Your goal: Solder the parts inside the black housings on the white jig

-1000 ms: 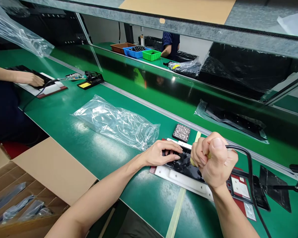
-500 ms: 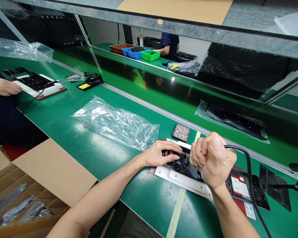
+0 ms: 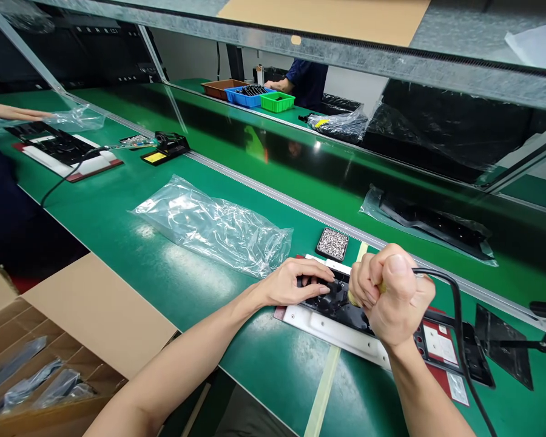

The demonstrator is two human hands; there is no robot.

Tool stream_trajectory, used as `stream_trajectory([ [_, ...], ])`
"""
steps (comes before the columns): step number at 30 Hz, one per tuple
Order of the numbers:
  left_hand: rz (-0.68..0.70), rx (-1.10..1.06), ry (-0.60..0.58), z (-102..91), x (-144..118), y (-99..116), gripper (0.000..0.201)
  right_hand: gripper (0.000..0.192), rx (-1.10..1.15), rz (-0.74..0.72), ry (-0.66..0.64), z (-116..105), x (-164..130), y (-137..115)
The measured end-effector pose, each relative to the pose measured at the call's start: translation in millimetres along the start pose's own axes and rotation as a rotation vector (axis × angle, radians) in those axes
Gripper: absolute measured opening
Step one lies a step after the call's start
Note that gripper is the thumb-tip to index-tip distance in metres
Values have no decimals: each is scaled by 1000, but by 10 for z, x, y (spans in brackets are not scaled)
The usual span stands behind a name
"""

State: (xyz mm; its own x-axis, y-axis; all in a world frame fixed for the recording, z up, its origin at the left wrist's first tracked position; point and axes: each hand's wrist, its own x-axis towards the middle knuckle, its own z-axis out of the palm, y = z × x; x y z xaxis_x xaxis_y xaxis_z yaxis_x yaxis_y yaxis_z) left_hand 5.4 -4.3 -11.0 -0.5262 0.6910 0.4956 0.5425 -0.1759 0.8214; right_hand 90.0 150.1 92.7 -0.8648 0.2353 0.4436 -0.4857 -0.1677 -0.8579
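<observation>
My right hand (image 3: 394, 291) is closed in a fist round a yellow-handled soldering iron (image 3: 353, 297), with its black cord (image 3: 457, 315) coming out by the thumb. Its tip is hidden behind the fist, over a glossy black plastic part (image 3: 341, 309). That part lies in a white fixture (image 3: 332, 329) on a reddish base. My left hand (image 3: 295, 281) rests on the left end of the black part, fingers stretched and thumb apart. Just behind the fixture sits a small black tray (image 3: 332, 243) of tiny metal pieces.
A clear plastic bag (image 3: 218, 224) lies to the left. A bagged black part (image 3: 430, 221) is at the back, a black frame (image 3: 475, 355) at right. Leftward are a soldering stand (image 3: 166, 147), another fixture (image 3: 88, 167) and a co-worker's hand (image 3: 22, 113). An open carton (image 3: 40, 364) stands lower left.
The co-worker's hand at left has gone from the fixture to the plastic bag behind it, and that bag has dropped lower. The person behind has shifted. My hands look nearly unmoved.
</observation>
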Motion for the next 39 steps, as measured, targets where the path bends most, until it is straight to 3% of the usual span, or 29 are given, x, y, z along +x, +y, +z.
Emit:
stream_trajectory([
  [39, -9, -11, 5, 1, -6, 14, 23, 45, 9, -16, -10, -18, -22, 36],
])
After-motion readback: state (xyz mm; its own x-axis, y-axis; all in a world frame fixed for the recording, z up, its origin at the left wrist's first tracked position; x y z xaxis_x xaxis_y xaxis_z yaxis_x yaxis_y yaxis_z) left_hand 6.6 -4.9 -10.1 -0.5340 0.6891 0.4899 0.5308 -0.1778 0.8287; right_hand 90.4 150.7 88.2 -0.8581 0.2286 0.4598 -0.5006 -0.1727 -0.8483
